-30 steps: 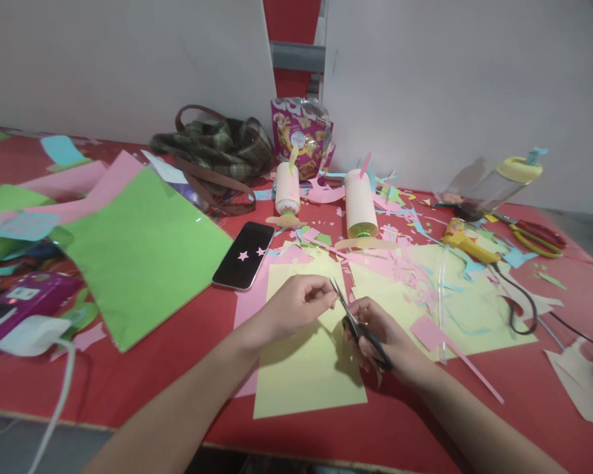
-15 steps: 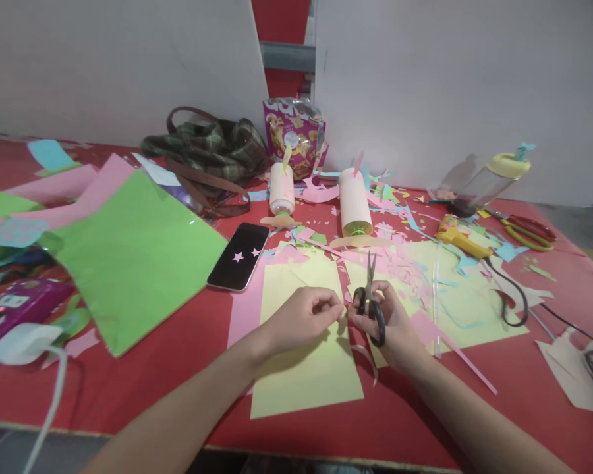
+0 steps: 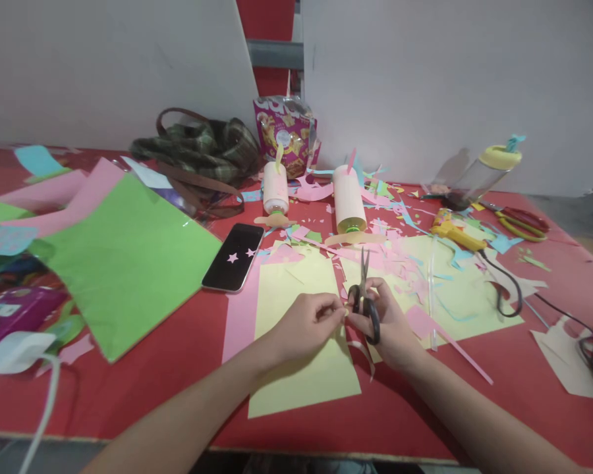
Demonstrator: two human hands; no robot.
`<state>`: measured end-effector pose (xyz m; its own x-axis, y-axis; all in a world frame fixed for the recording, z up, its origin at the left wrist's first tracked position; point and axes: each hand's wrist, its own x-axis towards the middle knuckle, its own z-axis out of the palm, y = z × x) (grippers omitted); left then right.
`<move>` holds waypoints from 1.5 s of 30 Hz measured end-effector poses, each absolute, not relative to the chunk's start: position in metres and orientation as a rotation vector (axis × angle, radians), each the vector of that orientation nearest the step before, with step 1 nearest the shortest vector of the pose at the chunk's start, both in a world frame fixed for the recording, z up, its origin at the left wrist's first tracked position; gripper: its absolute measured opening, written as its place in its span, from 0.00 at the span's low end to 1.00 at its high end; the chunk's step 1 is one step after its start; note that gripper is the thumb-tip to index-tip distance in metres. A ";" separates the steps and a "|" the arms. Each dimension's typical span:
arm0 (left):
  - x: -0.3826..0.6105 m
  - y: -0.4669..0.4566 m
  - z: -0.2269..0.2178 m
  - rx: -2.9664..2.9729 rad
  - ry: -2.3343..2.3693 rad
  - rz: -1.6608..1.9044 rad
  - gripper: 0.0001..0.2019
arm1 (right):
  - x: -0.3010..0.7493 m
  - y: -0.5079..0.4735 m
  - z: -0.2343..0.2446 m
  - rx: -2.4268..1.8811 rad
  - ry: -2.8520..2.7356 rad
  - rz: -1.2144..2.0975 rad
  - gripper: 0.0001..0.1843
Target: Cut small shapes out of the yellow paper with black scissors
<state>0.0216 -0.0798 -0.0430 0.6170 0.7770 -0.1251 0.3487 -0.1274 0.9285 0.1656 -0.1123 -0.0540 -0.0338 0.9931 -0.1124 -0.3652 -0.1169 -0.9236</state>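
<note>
My right hand (image 3: 393,326) grips black scissors (image 3: 364,296), blades closed and pointing away from me. My left hand (image 3: 304,322) pinches a small paper scrap (image 3: 344,311) at its fingertips, right against the right hand's fingers. Both hands hover over a pale yellow paper sheet (image 3: 296,329) on the red table (image 3: 178,355). A thin curled paper strip (image 3: 363,352) hangs below the hands.
A black phone (image 3: 233,257) lies left of the yellow sheet, beside a large green sheet (image 3: 123,257). Two paper-wrapped bottles (image 3: 348,201) lie behind, with a plaid bag (image 3: 197,151) and snack pouch (image 3: 284,131). A yellow glue gun (image 3: 457,230), red scissors (image 3: 521,220) and a bottle (image 3: 484,174) sit right, amid paper scraps.
The scissors swung from slanting across the paper to pointing straight away with blades closed. My two hands came together at the fingertips. The camera view shifted slightly right.
</note>
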 end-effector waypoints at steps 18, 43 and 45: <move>0.024 -0.082 -0.042 1.711 0.928 0.479 0.11 | 0.166 -0.112 -0.057 -1.004 -0.872 1.391 0.18; 0.022 -0.079 -0.043 1.735 0.949 0.450 0.08 | 0.168 -0.111 -0.056 -1.097 -0.955 1.435 0.22; 0.021 -0.078 -0.045 1.757 0.945 0.433 0.08 | 0.167 -0.112 -0.054 -1.108 -0.973 1.459 0.21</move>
